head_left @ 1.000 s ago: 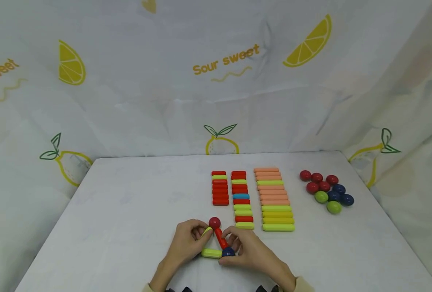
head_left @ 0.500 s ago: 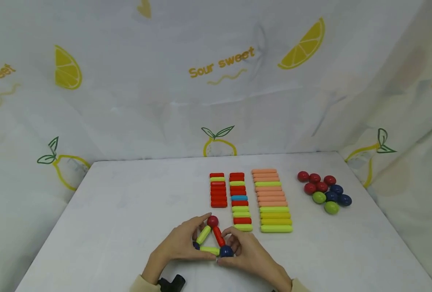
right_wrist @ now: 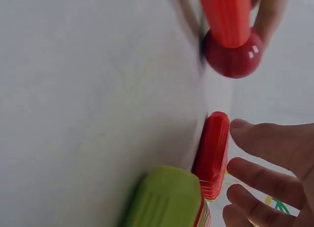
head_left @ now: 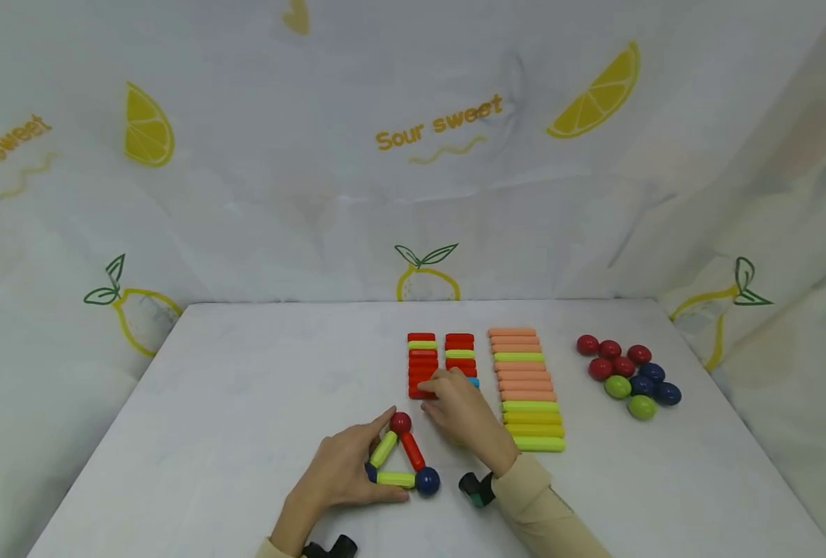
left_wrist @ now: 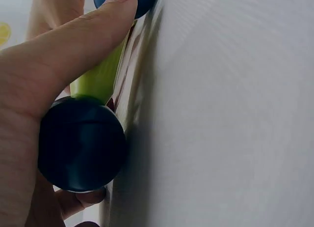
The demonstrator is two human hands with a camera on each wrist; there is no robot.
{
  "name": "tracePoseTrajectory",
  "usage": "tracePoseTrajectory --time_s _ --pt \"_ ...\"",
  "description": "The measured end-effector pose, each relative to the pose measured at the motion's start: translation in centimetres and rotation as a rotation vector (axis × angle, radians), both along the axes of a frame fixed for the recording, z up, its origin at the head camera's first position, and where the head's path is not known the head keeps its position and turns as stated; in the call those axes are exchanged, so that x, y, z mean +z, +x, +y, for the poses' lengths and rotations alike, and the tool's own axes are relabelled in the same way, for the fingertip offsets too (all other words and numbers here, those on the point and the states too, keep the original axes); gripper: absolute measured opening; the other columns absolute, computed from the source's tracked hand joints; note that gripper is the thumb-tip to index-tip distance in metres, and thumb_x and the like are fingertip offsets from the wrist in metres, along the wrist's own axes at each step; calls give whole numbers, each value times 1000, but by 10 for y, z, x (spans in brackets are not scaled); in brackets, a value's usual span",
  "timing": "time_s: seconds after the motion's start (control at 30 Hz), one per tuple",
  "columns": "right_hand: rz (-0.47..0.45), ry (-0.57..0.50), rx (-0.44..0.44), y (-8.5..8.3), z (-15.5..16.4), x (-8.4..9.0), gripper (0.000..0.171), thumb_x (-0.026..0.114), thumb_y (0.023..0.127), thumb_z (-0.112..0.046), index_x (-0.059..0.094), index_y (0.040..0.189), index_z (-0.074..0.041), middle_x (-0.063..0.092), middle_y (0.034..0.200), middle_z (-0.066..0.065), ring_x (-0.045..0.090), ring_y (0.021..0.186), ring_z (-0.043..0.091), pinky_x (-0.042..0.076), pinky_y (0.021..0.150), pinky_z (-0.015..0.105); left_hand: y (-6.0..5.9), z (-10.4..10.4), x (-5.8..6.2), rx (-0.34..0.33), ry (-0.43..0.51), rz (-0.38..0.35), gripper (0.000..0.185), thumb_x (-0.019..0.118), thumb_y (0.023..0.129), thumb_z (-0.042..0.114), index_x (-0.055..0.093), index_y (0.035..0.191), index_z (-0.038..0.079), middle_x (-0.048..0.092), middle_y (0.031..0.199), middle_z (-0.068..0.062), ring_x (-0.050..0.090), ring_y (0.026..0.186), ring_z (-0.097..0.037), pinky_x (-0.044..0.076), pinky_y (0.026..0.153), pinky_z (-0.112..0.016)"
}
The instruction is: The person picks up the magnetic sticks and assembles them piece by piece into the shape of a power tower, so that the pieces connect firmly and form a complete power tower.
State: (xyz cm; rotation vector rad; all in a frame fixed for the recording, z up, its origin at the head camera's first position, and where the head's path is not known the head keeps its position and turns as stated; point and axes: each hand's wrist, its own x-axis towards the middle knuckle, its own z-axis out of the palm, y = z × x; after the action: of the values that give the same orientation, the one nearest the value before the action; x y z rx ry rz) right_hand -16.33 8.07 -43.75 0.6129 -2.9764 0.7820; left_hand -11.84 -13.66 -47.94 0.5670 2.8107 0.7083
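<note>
1. The left hand (head_left: 339,473) rests on the white table (head_left: 246,387) and holds a little triangle (head_left: 395,461) made of sticks and balls.
2. The triangle has a red ball (head_left: 400,422) at its far tip, a dark blue ball (head_left: 428,481) at its near right corner and another dark blue ball (left_wrist: 81,143) at its near left corner, tucked under the left hand.
3. A lime green stick (head_left: 383,449) is its left side, a red stick (head_left: 413,451) is its right side, and another lime green stick (head_left: 395,479) is its near side.
4. The left thumb lies along the near green stick, and a finger touches the red ball.
5. The right hand (head_left: 458,411) is loose with straight fingers and holds nothing. Its fingertips (right_wrist: 245,133) are at the near end of the left row of red sticks (head_left: 422,364).
6. To the right lie a row of peach and lime sticks (head_left: 524,387) and a pile of red, blue and green balls (head_left: 628,372).
</note>
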Motion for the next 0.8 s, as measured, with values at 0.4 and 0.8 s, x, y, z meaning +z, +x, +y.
tracePoseTrajectory --time_s 0.4,0.8 --pt "47 7 4 -4 -12 -11 22 81 85 -5 73 106 -2 71 94 10 60 90 23 58 82 38 0 -5 -8 9 15 137 108 76 63 83 52 151 24 44 71 17 34 59 4 25 51 -17" --pt "-172 -464 127 4 -16 1 26 74 92 -8 65 117 -6 75 108 10 73 96 24 61 85 29 -2 -6 -13 28 40 176 107 75 63 83 54 149 21 43 68 18 33 58 4 24 52 -16"
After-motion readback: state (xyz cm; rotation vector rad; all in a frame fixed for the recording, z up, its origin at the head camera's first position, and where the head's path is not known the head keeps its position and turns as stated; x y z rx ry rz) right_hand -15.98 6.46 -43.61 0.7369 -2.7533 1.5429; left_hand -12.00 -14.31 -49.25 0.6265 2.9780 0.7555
